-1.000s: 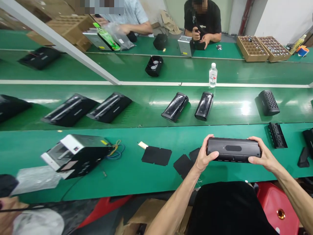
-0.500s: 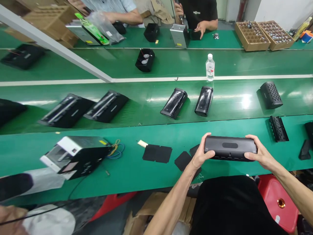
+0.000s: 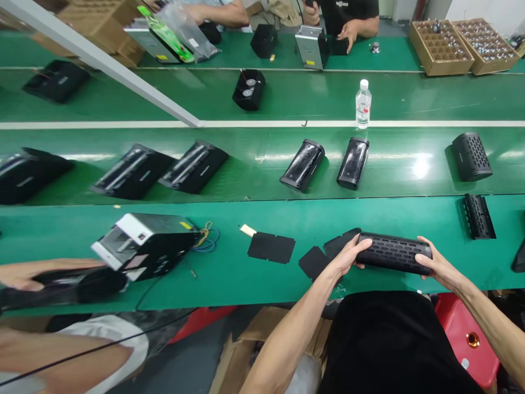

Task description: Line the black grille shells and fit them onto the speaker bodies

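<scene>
Between my two hands is a long black speaker housing (image 3: 394, 253), its slotted grille side facing up, held above the green bench. My left hand (image 3: 348, 256) grips its left end, thumb on top and fingers underneath. At the other end my right hand (image 3: 438, 265) is closed round the housing, thumb across the slots. Just left of my left hand, flat black sheets (image 3: 315, 262) lie on the bench, one partly behind the hand. Another black sheet (image 3: 271, 247) lies farther left, beside a small cream-coloured strip (image 3: 248, 230).
A slotted black part (image 3: 479, 216) lies at right. Along the green belt (image 3: 254, 164) sit several black housings and a perforated one (image 3: 471, 156). A water bottle (image 3: 363, 105) stands behind. At left, a co-worker's hand (image 3: 24, 273) holds a black item near a boxy machine (image 3: 147, 243).
The housing in my hands has been turned, from its smooth face with an oval panel to its slotted face. A co-worker's hand with a black item has come in at left.
</scene>
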The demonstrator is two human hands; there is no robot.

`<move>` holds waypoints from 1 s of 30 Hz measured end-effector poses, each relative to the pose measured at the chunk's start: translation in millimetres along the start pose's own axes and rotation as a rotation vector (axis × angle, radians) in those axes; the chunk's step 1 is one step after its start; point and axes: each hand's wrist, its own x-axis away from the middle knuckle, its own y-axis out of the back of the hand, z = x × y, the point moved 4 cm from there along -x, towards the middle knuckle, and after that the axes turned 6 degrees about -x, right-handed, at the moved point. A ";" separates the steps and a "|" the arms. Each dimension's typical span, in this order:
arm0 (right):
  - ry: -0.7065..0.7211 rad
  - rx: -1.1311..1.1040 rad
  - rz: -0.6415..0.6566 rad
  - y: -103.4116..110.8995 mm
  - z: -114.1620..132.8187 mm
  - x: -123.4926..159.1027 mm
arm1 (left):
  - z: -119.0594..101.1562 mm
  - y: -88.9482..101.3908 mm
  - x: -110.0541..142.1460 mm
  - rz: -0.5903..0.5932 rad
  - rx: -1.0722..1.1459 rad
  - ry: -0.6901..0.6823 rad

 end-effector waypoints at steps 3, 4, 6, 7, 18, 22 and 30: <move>0.039 0.025 -0.039 0.7 -8.5 2.1 | 1.4 0.2 -1.9 -0.030 -0.032 0.013; 0.039 0.031 -0.044 0.8 -9.4 2.2 | 1.4 -0.5 -2.4 -0.018 -0.033 0.019; 0.014 0.039 -0.032 2.5 -9.6 1.7 | -0.3 -2.9 -2.9 0.034 -0.002 -0.006; -0.012 0.037 -0.016 4.1 -9.9 1.3 | -2.1 -3.9 -2.9 0.057 0.023 -0.043; 0.223 -0.136 -0.112 -7.3 12.6 -42.0 | -26.2 7.4 -51.0 -0.150 -0.081 -0.274; 0.297 -0.113 -0.279 -24.9 104.3 -88.6 | -18.4 13.9 -36.5 -0.560 -0.161 -0.367; 0.215 0.106 -0.347 23.8 156.0 -188.7 | 104.7 44.6 104.4 -1.119 -0.448 -0.204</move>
